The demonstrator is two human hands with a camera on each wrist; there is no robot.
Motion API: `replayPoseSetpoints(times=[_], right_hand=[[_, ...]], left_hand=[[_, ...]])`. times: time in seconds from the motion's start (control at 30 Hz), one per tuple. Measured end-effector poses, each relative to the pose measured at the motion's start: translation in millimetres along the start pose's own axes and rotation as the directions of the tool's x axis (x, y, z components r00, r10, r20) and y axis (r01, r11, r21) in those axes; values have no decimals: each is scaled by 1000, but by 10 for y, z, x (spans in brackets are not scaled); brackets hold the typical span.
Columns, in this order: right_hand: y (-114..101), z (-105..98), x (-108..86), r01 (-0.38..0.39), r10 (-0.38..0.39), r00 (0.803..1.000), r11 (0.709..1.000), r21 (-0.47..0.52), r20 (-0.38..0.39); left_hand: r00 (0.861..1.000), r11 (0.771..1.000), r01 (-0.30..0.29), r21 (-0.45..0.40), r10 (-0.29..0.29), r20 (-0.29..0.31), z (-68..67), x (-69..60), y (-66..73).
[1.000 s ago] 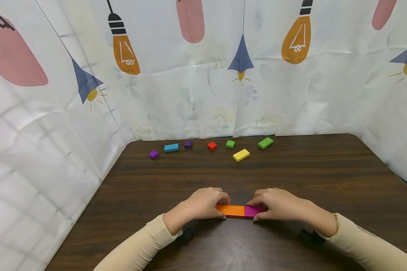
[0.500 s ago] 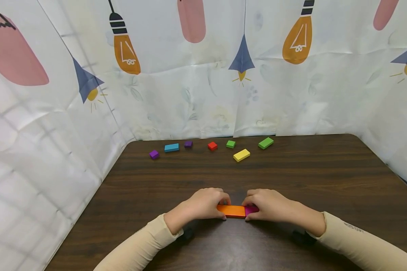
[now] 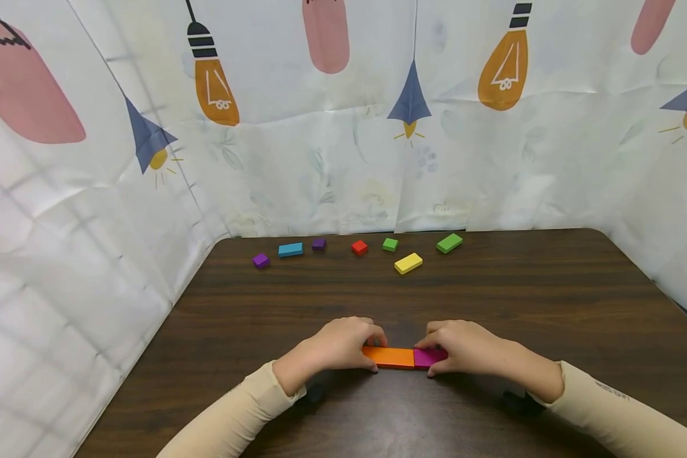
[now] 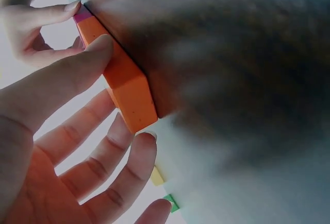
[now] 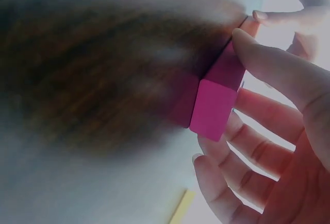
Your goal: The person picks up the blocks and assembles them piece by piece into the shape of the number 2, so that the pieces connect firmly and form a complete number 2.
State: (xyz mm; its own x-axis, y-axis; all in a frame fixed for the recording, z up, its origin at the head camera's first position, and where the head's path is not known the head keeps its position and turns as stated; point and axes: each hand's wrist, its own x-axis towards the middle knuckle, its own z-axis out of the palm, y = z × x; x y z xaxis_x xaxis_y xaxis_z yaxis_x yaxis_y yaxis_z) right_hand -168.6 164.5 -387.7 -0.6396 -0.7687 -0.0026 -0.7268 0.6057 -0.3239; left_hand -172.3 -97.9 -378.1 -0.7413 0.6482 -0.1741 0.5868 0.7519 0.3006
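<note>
Orange is meeting magenta in front of you: the orange block (image 3: 394,357) is resting on the dark wood-grain table (image 3: 492,286), its right end touching the magenta block (image 3: 426,358), so that the two are forming one straight bar. Your left hand (image 3: 346,343) is holding the orange block near its outer end, the thumb pressing its near side and the fingers lying along its far side. Your right hand (image 3: 466,346) is gripping the magenta block in the same way, thumb near and fingers far. You are keeping both grips narrow, just the width of the blocks, and the seam is showing between your hands.

Well beyond them, loose blocks are lying near the table's far edge. From left to right you are facing a purple block (image 3: 261,261), a blue block (image 3: 291,250), a dark purple block (image 3: 319,244), a red block (image 3: 359,247), a small green block (image 3: 390,244), a yellow block (image 3: 408,263) sitting a little closer to you, and a longer green block (image 3: 449,243). Behind the table, a pale cloth (image 3: 298,159) printed with bulbs and lamps is hanging. You are wearing cream sleeves (image 3: 235,407).
</note>
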Motion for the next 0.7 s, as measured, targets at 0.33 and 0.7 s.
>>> replayPoseSetpoints(times=[0.33, 0.7], right_hand=[[-20, 0, 11, 25, -25, 1000, 1000, -10, -9], [94, -75, -109, 31, -32, 999, 998, 51, 12]], left_hand=[[1000, 1000, -11, 13, 11, 3, 12, 11, 1], [1000, 999, -11, -49, 11, -1, -23, -71, -126]])
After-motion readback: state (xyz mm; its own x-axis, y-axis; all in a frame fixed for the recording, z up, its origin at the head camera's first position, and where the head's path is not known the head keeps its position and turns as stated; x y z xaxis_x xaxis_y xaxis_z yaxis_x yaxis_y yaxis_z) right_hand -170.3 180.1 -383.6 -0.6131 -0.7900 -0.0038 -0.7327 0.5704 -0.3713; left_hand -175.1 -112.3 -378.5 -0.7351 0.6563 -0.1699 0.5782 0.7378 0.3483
